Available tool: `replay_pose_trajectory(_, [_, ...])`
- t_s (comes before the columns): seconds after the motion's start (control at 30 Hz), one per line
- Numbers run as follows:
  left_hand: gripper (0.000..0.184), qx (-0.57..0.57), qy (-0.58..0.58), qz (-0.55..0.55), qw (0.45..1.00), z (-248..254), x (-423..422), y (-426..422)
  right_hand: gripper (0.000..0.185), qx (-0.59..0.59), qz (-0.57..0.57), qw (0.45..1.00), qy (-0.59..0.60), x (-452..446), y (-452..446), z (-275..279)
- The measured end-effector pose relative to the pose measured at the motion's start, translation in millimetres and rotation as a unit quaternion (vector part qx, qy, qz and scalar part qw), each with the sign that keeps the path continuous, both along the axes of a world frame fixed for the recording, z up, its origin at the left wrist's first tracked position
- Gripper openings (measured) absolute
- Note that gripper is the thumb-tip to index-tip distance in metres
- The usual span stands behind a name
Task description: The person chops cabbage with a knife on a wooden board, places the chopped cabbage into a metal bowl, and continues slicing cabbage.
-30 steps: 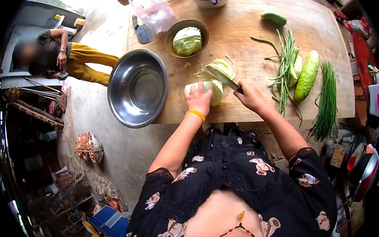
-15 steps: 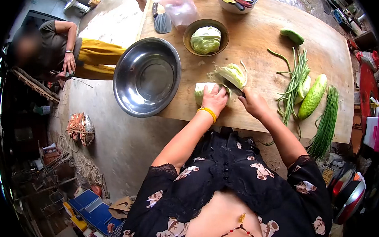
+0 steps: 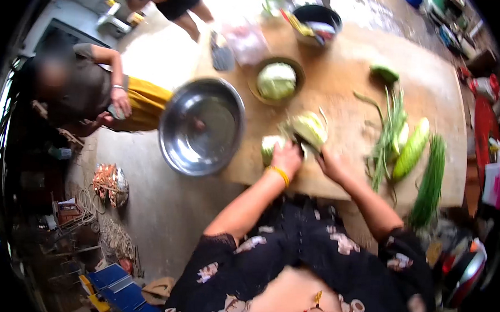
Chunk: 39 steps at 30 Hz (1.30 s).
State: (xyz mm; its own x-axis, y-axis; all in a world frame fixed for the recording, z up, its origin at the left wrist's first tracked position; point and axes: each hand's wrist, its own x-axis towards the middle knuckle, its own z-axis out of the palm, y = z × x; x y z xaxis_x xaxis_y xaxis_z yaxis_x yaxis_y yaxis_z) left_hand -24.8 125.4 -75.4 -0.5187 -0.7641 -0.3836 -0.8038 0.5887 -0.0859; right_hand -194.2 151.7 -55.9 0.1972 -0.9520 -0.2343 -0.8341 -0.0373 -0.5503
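I log, left to right: concrete floor (image 3: 151,187), wooden tabletop (image 3: 361,71); steel basin (image 3: 201,104), brown bowl (image 3: 301,83) holding whole-looking cabbage (image 3: 276,80), dark pot (image 3: 336,25) with colourful items. Cabbage chunk (image 3: 269,148) lies at the near edge, under my left hand (image 3: 287,160), finger spacing too blurred to tell; knife (image 3: 303,145), long axis slanting far-left, handle clamped in my right hand's (image 3: 334,164) fingers.

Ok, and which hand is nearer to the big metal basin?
The left hand is nearer: it holds a cabbage piece to the right of the basin. The right hand, gripping the knife, is farther right.
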Motion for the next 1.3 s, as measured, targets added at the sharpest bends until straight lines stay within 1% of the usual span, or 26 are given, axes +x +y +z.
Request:
replay_pose_trajectory(0.03, [0.026, -0.017, 0.015, 0.018, 1.000, -14, 0, -1, 0.026, 0.020, -0.005, 1.000, 0.002, 2, -2, -4])
replay_pose_trajectory(0.07, [0.023, -0.008, 0.016, 0.010, 1.000, -5, -1, -1, 0.025, 0.001, -0.011, 1.000, -0.007, 4, -1, -16])
replay_pose_trajectory(0.1, [0.020, -0.086, 0.084, 0.011, 0.993, -22, 4, 5, 0.024, -0.001, -0.030, 0.999, -0.026, 5, 4, -26])
replay_pose_trajectory(0.13, [0.018, -0.106, 0.113, 0.002, 0.988, -33, 7, 5, 0.025, -0.002, -0.044, 0.999, 0.010, 6, 7, -36])
replay_pose_trajectory(0.2, [0.019, -0.120, 0.126, -0.003, 0.985, -32, 7, 5, 0.025, -0.055, -0.033, 0.996, -0.055, 1, 10, -47])
replay_pose_trajectory(0.27, [0.023, -0.156, 0.174, -0.013, 0.972, -39, 11, 9, 0.028, 0.001, -0.013, 1.000, 0.004, -3, 4, -38])
replay_pose_trajectory(0.33, [0.025, -0.101, 0.114, -0.015, 0.988, -21, 11, 7, 0.028, -0.011, -0.033, 0.999, -0.020, -2, 5, -25])
replay_pose_trajectory(0.4, [0.026, -0.128, 0.139, -0.012, 0.982, -30, 12, 9, 0.028, -0.002, -0.024, 1.000, -0.001, -2, 3, -12])
replay_pose_trajectory(0.47, [0.025, -0.122, 0.135, -0.020, 0.983, -21, 14, 9, 0.028, 0.011, -0.011, 1.000, -0.005, 0, 3, 1])
replay_pose_trajectory(0.53, [0.026, -0.119, 0.115, -0.040, 0.985, -23, 15, 7, 0.028, 0.020, -0.015, 1.000, 0.006, 3, 2, -9])
replay_pose_trajectory(0.63, [0.024, -0.120, 0.133, -0.032, 0.983, -19, 15, 9, 0.028, 0.004, -0.027, 1.000, 0.002, 6, 8, -42])
replay_pose_trajectory(0.73, [0.025, -0.113, 0.126, -0.029, 0.985, -22, 16, 10, 0.028, 0.017, -0.034, 0.999, -0.001, 3, 5, -43])
replay_pose_trajectory(0.8, [0.025, -0.110, 0.117, -0.040, 0.986, -22, 16, 7, 0.029, 0.021, -0.023, 0.999, 0.009, 1, 3, -19])
replay_pose_trajectory(0.83, [0.025, -0.111, 0.118, -0.038, 0.986, -22, 16, 6, 0.029, 0.013, -0.023, 1.000, -0.009, 1, 3, -8])
replay_pose_trajectory(0.9, [0.026, -0.117, 0.114, -0.038, 0.986, -24, 16, 8, 0.029, 0.009, -0.025, 0.999, -0.026, 2, 5, -2])
replay_pose_trajectory(0.97, [0.027, -0.119, 0.112, -0.038, 0.986, -23, 17, 9, 0.029, -0.004, -0.014, 1.000, -0.002, 4, 4, -4])
replay_pose_trajectory(1.07, [0.027, -0.108, 0.122, -0.037, 0.986, -23, 18, 12, 0.028, -0.003, -0.043, 0.999, -0.032, 8, 7, -51])
replay_pose_trajectory(1.13, [0.027, -0.095, 0.131, -0.033, 0.986, -25, 17, 7, 0.028, -0.011, -0.046, 0.999, -0.021, 9, 4, -49])
replay_pose_trajectory(1.2, [0.026, -0.130, 0.148, -0.032, 0.980, -31, 18, 10, 0.027, -0.008, -0.050, 0.998, -0.034, 7, 8, -48])
replay_pose_trajectory(1.23, [0.026, -0.120, 0.143, -0.033, 0.982, -28, 18, 9, 0.026, -0.007, -0.029, 0.999, -0.015, 5, 6, -37])
replay_pose_trajectory(1.3, [0.026, -0.111, 0.135, -0.029, 0.984, -26, 19, 8, 0.026, -0.003, -0.031, 0.999, -0.011, 8, 6, -13])
